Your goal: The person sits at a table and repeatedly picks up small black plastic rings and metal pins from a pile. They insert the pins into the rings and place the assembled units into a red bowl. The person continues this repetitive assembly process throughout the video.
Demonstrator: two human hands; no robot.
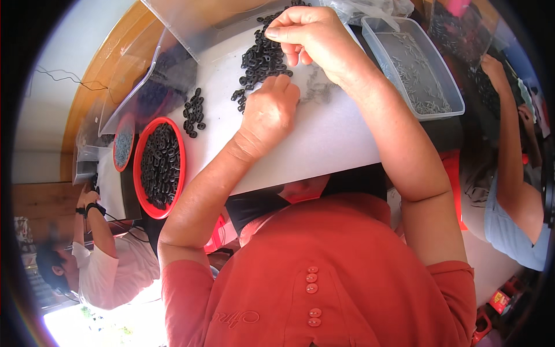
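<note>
Small black oval parts with holes, a loose heap [260, 58], lie on the white work surface [335, 139]. At the heap's near edge rests my left hand [270, 110], its fingers curled down; whatever they hold is hidden. Above the heap's right side, my right hand [312, 37] has thumb and forefinger pressed together, with anything between them too small to make out. Tiny grey pieces [317, 87] are scattered below the right wrist. A smaller group of black parts [193, 113] sits left of my left hand. A red-rimmed bowl [182, 173] full of similar parts stands beside my left forearm.
To the right is a clear plastic box [457, 110] of small grey pins. A smaller red-rimmed bowl [123, 141] and a tilted clear bin [153, 75] with dark contents stand left. One person [110, 260] works at left; another's arm [509, 121] reaches in at right.
</note>
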